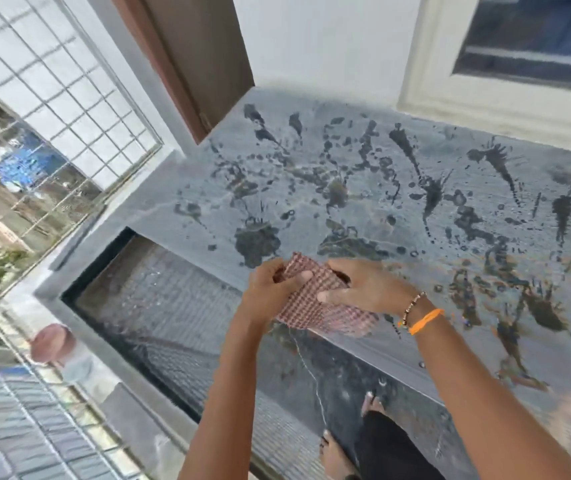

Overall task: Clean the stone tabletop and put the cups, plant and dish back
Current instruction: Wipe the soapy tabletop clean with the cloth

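The grey stone tabletop [363, 140] is splashed with dark wet patches and streaks across most of its surface. A red-and-white checked cloth [306, 301] is held at the tabletop's front edge. My left hand [273, 289] grips the cloth's left end with curled fingers. My right hand [367, 285] lies over its right part, fingers curled round the cloth's top edge. No cups, plant or dish are in view.
A brown door [194, 53] and white wall stand behind the table; a window frame [485, 81] is at the back right. A metal window grille [52, 98] is on the left. My bare feet [334, 455] stand on the dark floor below.
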